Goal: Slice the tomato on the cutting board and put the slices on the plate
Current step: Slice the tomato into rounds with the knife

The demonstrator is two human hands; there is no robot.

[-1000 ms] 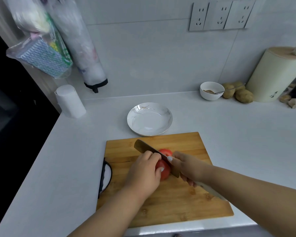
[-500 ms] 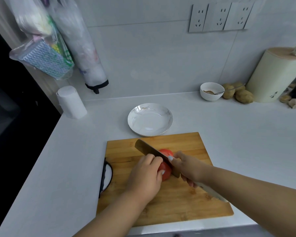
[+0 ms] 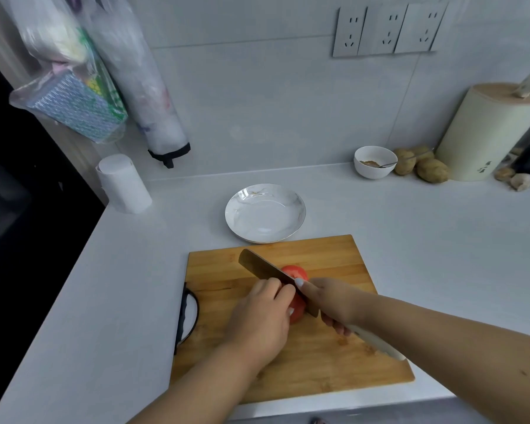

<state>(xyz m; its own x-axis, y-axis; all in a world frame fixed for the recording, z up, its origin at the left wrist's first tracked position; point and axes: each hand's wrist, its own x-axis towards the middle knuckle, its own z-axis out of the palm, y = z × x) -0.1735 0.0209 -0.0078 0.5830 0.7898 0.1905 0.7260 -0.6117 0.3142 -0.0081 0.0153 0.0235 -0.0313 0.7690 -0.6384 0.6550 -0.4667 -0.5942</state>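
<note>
A red tomato lies near the middle of the wooden cutting board. My left hand holds the tomato's near side with curled fingers and hides part of it. My right hand grips the white handle of a broad knife. The blade runs across the top of the tomato, its tip pointing to the far left. A white marbled plate with nothing on it stands just beyond the board's far edge.
A white paper roll stands at the back left beneath hanging plastic bags. At the back right are a small white bowl with a spoon, several potatoes and a cream knife block. The counter drops off at the left.
The knife blade has shifted slightly along the tomato. Both hands stay almost where they were.
</note>
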